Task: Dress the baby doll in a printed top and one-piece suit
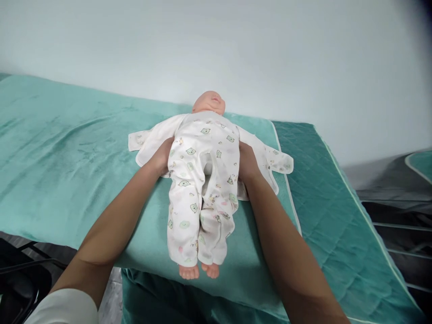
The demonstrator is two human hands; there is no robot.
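A baby doll (212,102) lies on its back with its feet towards me. It wears white open-crotch baby pants (202,139) with a green animal print, their waist high on the chest. A white baby shirt (162,128) lies spread out beneath, sleeves stretched to both sides. My left hand (164,155) is against the left side of the pants at hip height. On the opposite side, my right hand (248,161) touches the pants at about the same level. The fingers of both hands are hidden behind the cloth and the doll's body.
A light green cover (84,171) spreads over the bed, with a darker quilted pad (330,202) to the right. Behind stands a pale wall (202,45). A black chair (20,279) is at lower left, and a dark rack with metal bars (401,227) at right.
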